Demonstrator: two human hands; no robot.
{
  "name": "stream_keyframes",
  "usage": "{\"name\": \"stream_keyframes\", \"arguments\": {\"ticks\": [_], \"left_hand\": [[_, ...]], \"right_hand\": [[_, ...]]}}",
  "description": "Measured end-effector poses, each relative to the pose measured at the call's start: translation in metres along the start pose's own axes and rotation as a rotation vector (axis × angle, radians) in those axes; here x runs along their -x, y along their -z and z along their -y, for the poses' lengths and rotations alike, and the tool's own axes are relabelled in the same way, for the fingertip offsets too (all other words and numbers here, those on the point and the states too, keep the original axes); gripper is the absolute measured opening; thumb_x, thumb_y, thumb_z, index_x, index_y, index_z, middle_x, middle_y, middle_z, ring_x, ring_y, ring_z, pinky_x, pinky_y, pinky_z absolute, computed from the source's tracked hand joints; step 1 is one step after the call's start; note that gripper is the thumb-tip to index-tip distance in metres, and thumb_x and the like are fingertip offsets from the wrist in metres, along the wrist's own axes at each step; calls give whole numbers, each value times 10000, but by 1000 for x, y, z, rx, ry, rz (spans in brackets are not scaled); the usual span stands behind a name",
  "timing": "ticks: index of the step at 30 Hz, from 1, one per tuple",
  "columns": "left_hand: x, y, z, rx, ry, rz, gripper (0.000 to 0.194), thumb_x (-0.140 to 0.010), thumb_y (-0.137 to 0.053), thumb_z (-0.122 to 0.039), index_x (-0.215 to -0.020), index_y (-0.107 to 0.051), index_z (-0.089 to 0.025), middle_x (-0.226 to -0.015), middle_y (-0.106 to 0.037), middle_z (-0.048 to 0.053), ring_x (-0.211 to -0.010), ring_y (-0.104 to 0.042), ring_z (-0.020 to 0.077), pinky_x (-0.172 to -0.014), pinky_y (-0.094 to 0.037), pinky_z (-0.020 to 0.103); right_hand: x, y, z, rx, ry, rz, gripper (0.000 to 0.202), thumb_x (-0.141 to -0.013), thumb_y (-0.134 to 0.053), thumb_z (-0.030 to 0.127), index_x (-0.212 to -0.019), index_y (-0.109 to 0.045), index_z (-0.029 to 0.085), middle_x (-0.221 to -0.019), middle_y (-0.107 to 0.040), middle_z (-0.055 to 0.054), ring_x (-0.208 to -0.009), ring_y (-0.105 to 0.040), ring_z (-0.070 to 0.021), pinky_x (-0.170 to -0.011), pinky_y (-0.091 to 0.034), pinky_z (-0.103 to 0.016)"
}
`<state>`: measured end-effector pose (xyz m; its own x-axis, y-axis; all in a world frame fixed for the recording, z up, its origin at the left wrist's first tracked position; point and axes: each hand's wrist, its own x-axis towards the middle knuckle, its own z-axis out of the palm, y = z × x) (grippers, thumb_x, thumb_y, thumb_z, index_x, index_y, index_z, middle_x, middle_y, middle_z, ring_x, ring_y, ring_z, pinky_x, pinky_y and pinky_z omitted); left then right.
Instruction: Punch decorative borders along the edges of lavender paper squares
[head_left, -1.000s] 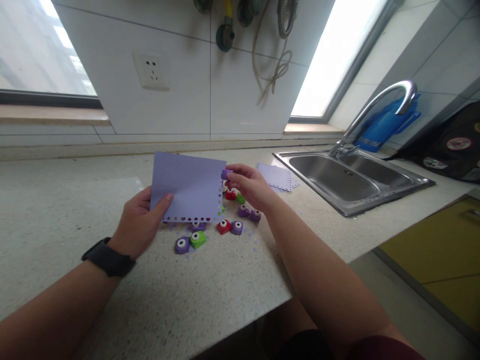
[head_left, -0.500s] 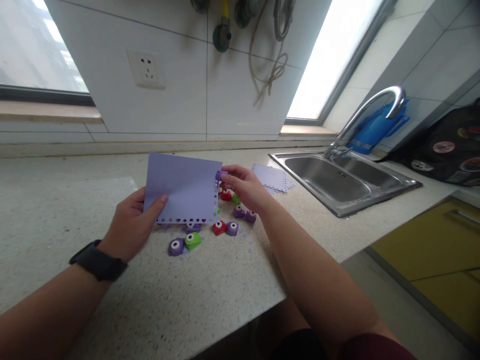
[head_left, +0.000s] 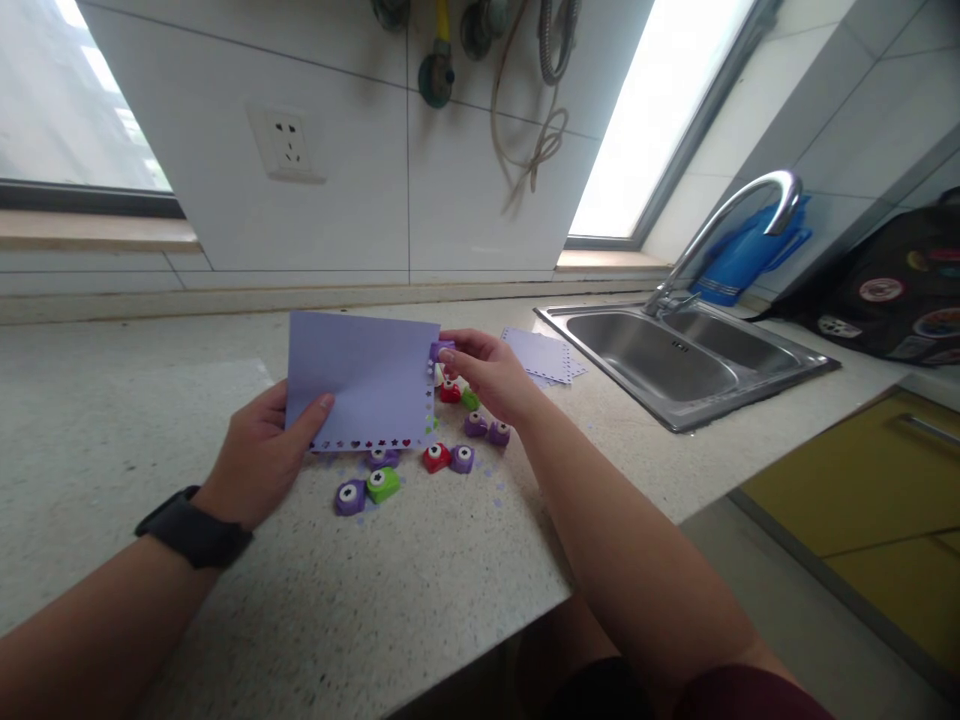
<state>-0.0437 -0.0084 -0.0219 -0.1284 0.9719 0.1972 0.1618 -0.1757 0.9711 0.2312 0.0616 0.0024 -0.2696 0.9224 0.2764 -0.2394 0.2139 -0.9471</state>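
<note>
A sheet of lilac paper [head_left: 360,375] is held up above the counter, its lower edge and part of its right edge cut with small shapes such as hearts and stars. My left hand [head_left: 262,455] grips its lower left side, thumb on the front. At the upper right edge, my right hand [head_left: 484,370] pinches a small purple craft punch [head_left: 441,350] placed against the paper. Below and behind the sheet lie several more punches, among them a green one [head_left: 382,484], a red one [head_left: 436,458] and a purple one [head_left: 350,497].
Lilac sheets with punched edges [head_left: 538,355] lie stacked to the right, near a steel sink [head_left: 660,365] with a curved faucet [head_left: 720,230]. A blue jug [head_left: 750,255] and a black bag [head_left: 892,280] stand beyond. Tiny paper cutouts are scattered over the speckled counter [head_left: 420,580].
The purple punch has moved slightly inward, now overlapping the paper's right edge. The view has shifted a little; the left hand keeps its hold on the sheet.
</note>
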Motion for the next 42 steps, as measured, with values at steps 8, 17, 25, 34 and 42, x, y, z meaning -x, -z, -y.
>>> {"name": "stream_keyframes", "arguments": {"ticks": [8, 17, 25, 34, 42], "left_hand": [[1, 1, -1, -26, 0, -1, 356, -842, -788, -467, -1127, -771, -254, -1007, -827, 45, -921, -786, 278, -887, -661, 435], [1, -1, -2, -16, -17, -1, 343, -839, -792, -457, -1110, -772, -249, -949, -823, 46, -885, -789, 280, -852, -670, 429], [1, -2, -3, -31, -8, 6, 362, -839, -786, -466, -1123, -768, -242, -973, -824, 54, -869, -784, 275, -840, -666, 415], [1, -1, -2, -30, -5, 14, 331, -858, -773, -447, -1125, -769, -253, -1005, -821, 62, -849, -777, 261, -814, -667, 394], [2, -2, -5, -30, -14, 3, 321, -813, -798, -445, -1070, -777, -253, -879, -815, 37, -803, -782, 275, -780, -678, 414]], "right_hand": [[0, -2, 1, -8, 13, -14, 341, -758, -901, 361, -1055, -780, 245, -889, -713, 13, -754, -585, -126, -761, -489, -328], [1, -3, 0, 20, -30, -23, 357, -754, -896, 393, -1056, -769, 254, -951, -722, -2, -780, -594, -137, -803, -511, -341], [0, -1, -4, -12, -31, -12, 311, -767, -905, 361, -1037, -783, 267, -962, -750, 2, -772, -615, -122, -789, -507, -323], [-1, -1, -5, 19, -36, -11, 357, -740, -913, 383, -1034, -761, 251, -988, -755, -16, -831, -646, -148, -827, -530, -343], [0, -3, -2, 0, -53, -30, 363, -710, -928, 370, -1003, -752, 248, -1003, -757, -21, -875, -665, -159, -850, -532, -349]]}}
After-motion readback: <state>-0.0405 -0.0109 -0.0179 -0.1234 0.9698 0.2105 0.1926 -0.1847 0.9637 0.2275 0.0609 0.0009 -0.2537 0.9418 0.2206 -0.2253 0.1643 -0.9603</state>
